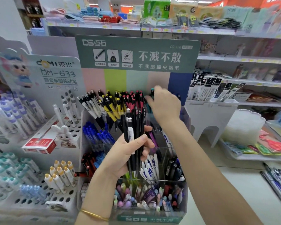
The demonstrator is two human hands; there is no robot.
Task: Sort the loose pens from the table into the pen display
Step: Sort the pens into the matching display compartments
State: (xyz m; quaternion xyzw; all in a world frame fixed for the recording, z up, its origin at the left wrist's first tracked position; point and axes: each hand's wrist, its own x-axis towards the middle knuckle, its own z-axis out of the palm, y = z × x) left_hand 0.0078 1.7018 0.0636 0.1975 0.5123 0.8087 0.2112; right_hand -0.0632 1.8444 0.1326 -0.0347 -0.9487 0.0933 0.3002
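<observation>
The tiered clear pen display (184, 197) with a green header card stands in front of me, its rows filled with white, yellow, red, blue and pastel pens. My left hand (128, 155) grips a bundle of black pens (135, 127) upright over the display's middle rows. My right hand (165, 103) reaches to the top back row and pinches a teal-and-black pen (152, 92) beside the red pens (134, 99). Loose pens (277, 181) lie on the white table at the right edge.
A white peg-hole pen stand (39, 192) with purple, teal and orange-capped pens sits left, with a red box (39, 144) on it. A white riser (212, 114) and a tray of packets (256, 148) sit right. Stocked shelves run behind.
</observation>
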